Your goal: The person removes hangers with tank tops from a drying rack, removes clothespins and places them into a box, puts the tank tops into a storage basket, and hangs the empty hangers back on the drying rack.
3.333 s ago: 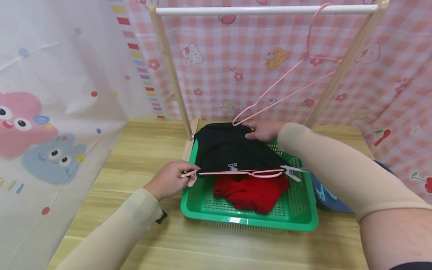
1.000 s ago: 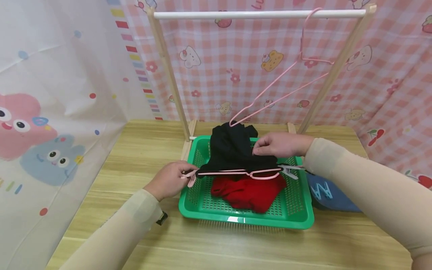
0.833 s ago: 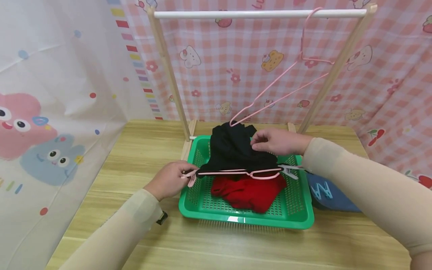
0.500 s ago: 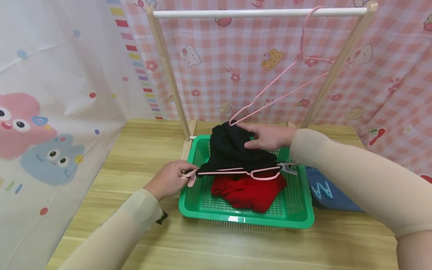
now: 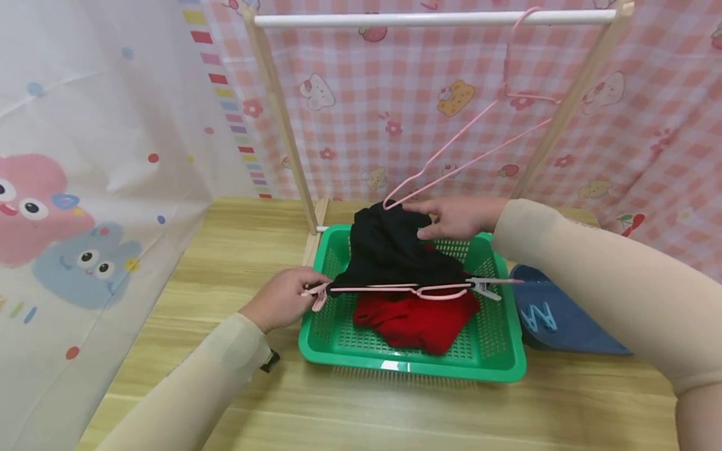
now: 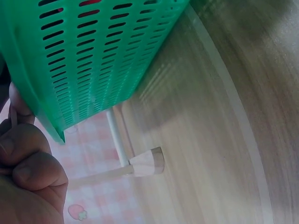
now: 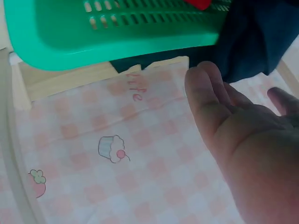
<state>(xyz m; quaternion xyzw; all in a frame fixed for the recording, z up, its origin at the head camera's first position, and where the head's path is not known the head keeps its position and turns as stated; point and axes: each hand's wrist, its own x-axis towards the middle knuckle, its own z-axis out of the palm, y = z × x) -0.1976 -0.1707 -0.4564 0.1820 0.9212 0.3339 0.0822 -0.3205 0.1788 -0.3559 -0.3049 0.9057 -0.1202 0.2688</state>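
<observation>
Pink-and-white checked fabric (image 5: pixel 361 81) is covering the upper right of the head frame; light wood-grain table (image 5: pixel 350 413) is filling the bottom. Pink script is showing on the fabric in the right wrist view, top centre, reading roughly "life"; first letter is coming out unclear.

Black cloth garment (image 5: pixel 389 244) is lying mid-frame over a green perforated plastic basket (image 5: pixel 414 369), with a thin pink clothes hanger (image 5: pixel 369 289) running along its lower edge. Pink clip (image 5: pixel 320 299) is sitting at the hanger's left end, pale grey clip (image 5: pixel 486 289) at its right.

Left hand (image 5: pixel 282 297) is pinching that left end; can't tell if wire or clip. Right hand (image 5: pixel 459 218) is reaching over the garment's upper right, fingers extending, thumb standing apart; can't tell contact.

Crumpled red cloth (image 5: pixel 417 322) is lying in the basket. Second pink hanger (image 5: pixel 506 78) is hanging from a white rod (image 5: pixel 434 19), top. Two light-blue clips (image 5: pixel 538 317) are resting on a dark-blue container (image 5: pixel 575 332), right.
</observation>
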